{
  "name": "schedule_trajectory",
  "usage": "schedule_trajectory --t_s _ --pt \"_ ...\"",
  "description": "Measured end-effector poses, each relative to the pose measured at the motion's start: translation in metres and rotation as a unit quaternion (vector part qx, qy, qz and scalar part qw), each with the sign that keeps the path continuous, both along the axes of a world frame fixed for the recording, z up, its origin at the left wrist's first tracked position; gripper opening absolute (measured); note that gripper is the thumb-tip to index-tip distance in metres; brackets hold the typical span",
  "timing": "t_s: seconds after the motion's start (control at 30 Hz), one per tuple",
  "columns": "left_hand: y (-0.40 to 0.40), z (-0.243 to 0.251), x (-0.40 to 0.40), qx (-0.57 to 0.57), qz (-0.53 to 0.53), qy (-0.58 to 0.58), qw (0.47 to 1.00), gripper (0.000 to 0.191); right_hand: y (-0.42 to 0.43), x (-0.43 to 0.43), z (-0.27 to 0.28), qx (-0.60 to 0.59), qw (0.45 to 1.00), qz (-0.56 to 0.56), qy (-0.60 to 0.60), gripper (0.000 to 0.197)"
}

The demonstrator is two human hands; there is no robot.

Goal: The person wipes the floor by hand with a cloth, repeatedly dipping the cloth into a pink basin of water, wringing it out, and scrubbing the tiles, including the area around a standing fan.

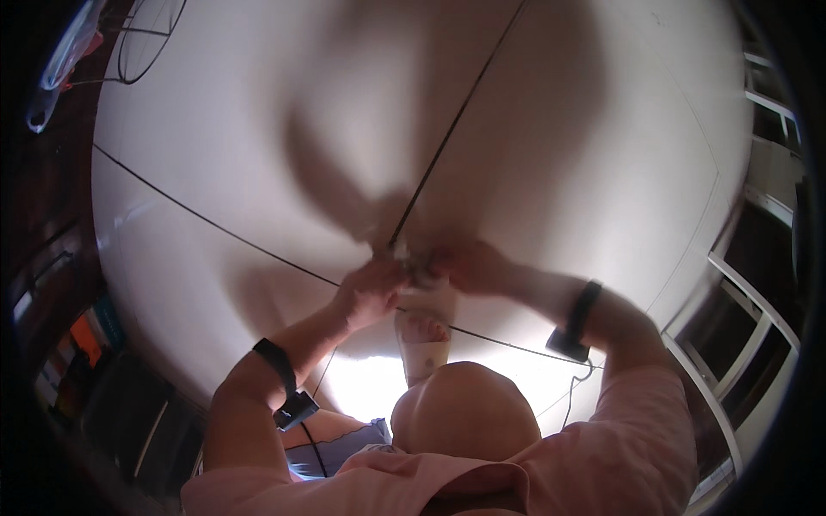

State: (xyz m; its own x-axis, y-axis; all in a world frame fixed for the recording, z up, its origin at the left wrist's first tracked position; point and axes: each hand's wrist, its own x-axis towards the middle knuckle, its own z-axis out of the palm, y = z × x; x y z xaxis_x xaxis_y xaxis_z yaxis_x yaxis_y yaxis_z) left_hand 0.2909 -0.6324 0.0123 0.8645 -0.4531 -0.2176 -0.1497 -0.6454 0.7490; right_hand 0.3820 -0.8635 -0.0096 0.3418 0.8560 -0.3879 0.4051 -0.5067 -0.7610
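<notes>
Near the middle of the view, my left hand [371, 291] and my right hand [476, 266] meet at a small, blurred greyish object [419, 267]. The fingers of both hands are at it; its kind cannot be told. A dark, narrow line [452, 126] runs down the pale surface to the spot just above my hands. Below them show my bare toes [424, 329] in a light slipper, under my bent knee [468, 413]. Each forearm wears a black strap with a small dark box.
Pale floor tiles [193, 129] with dark joints lie around. White metal frames [742, 380] stand at the right. At the left are a black wire frame [145, 32], a clear plastic bag [68, 51] and dark furniture. A thin cable [571, 393] hangs near my right arm.
</notes>
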Motion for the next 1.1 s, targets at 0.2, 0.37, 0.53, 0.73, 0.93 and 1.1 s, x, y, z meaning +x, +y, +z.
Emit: schedule_trajectory --t_s 0.2,0.37,0.53,0.73,0.93,1.1 --pt "-0.028 -0.016 0.172 -0.005 0.151 -0.187 0.971 0.031 0.011 0.222 0.006 -0.022 0.887 0.043 -0.459 0.032" --pt "-0.023 -0.046 0.267 0.124 0.214 -0.071 0.966 0.037 0.053 0.324 -0.045 -0.070 0.875 0.015 -0.479 0.032" --pt "-0.035 -0.046 0.257 0.114 0.207 -0.075 0.969 0.039 0.037 0.309 -0.059 -0.056 0.917 -0.154 -0.363 0.030" --pt "-0.088 -0.061 0.276 0.048 0.099 -0.130 0.985 0.034 -0.060 0.292 -0.065 -0.060 0.870 -0.069 -0.485 0.033" --pt "-0.114 -0.032 0.235 0.032 0.136 0.077 0.987 0.027 -0.088 0.161 -0.023 -0.023 0.867 -0.316 -0.385 0.031" --pt "-0.108 -0.047 0.118 0.040 -0.185 -0.212 0.959 0.021 -0.108 -0.002 -0.015 -0.056 0.889 -0.354 -0.283 0.027"
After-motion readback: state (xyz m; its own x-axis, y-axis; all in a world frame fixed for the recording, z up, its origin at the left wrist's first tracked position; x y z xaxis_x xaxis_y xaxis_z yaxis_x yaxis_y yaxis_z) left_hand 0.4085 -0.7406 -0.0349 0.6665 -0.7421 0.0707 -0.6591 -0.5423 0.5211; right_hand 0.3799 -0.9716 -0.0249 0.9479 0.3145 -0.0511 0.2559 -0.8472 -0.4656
